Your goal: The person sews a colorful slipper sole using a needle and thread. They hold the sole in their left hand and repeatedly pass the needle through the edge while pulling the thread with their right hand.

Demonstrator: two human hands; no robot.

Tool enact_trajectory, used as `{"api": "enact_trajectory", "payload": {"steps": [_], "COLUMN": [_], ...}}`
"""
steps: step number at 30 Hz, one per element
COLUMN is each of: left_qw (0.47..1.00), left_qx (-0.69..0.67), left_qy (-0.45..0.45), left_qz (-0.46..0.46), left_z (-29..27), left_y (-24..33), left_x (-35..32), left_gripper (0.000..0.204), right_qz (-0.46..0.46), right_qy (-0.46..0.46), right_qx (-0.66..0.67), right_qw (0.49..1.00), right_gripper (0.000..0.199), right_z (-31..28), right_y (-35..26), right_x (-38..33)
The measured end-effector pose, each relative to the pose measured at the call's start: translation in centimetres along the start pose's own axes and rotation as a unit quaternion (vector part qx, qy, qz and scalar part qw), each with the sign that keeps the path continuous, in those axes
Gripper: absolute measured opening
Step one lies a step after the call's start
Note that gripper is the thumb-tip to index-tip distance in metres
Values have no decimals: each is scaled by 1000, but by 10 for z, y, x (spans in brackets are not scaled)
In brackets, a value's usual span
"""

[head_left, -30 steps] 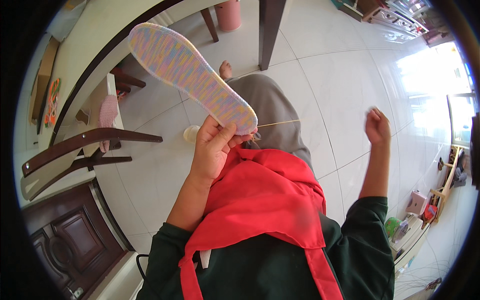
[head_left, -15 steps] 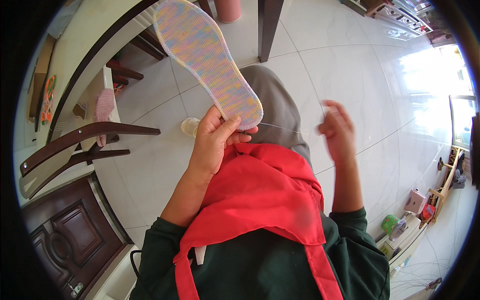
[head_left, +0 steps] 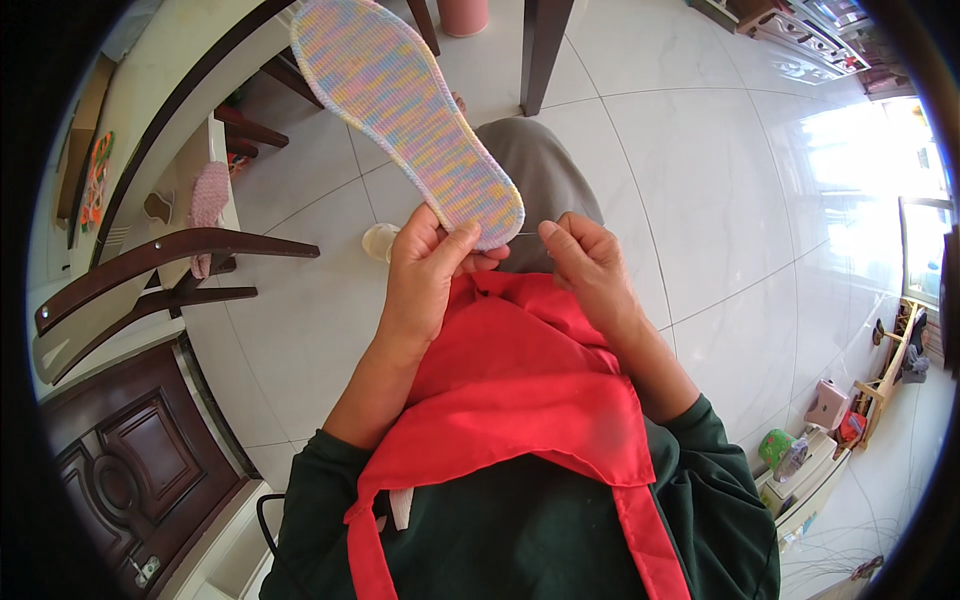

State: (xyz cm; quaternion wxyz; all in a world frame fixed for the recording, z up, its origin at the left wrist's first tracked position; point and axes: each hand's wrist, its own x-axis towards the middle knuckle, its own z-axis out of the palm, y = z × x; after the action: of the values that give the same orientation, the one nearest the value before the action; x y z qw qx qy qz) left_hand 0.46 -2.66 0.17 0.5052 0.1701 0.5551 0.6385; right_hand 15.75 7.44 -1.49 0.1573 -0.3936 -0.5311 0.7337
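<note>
My left hand [head_left: 428, 270] grips the narrow end of a knitted insole [head_left: 405, 110], thumb on top and fingers beneath. The insole is speckled pink, yellow and blue, with a pale edging, and its wide end points to the upper left. My right hand [head_left: 590, 262] is closed in a pinch just right of the insole's narrow end. A short, thin line runs between that edge and its fingertips; whether it is a needle or thread I cannot tell. Under both hands lie a red apron [head_left: 510, 390] and my grey-clad knee [head_left: 545, 165].
A dark wooden chair [head_left: 190, 245] stands at the left, beside a pale table [head_left: 200, 30]. Pink knitted cloth [head_left: 208, 195] hangs over a white ledge. A whitish round container [head_left: 380, 241] is on the tiled floor [head_left: 700, 180], and a dark table leg [head_left: 543, 55] rises ahead.
My right hand has come in leftward from out at the right to the insole's edge. The long white thread between them no longer shows at that length. My left hand keeps its grip.
</note>
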Motion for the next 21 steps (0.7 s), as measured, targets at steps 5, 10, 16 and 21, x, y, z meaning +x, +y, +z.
{"api": "enact_trajectory", "payload": {"steps": [5,10,16,21], "left_qw": [999,996,995,995], "left_qx": [21,84,60,48], "left_qy": [6,3,-9,-12], "left_qz": [26,24,79,82], "left_z": [-6,1,-2,0], "left_y": [-3,-1,-7,-7], "left_x": [1,-2,-1,-2], "left_gripper": [22,25,27,27], "right_qz": [-107,-226,-393,-427], "right_qy": [25,48,122,137], "right_qx": [-217,-262,-443,-481], "right_qw": [970,937,796,754], "right_gripper": [20,13,12,13], "right_z": [-15,-3,11,12], "right_y": [-28,-39,-29,-26], "right_x": [-18,-25,-15,-11]}}
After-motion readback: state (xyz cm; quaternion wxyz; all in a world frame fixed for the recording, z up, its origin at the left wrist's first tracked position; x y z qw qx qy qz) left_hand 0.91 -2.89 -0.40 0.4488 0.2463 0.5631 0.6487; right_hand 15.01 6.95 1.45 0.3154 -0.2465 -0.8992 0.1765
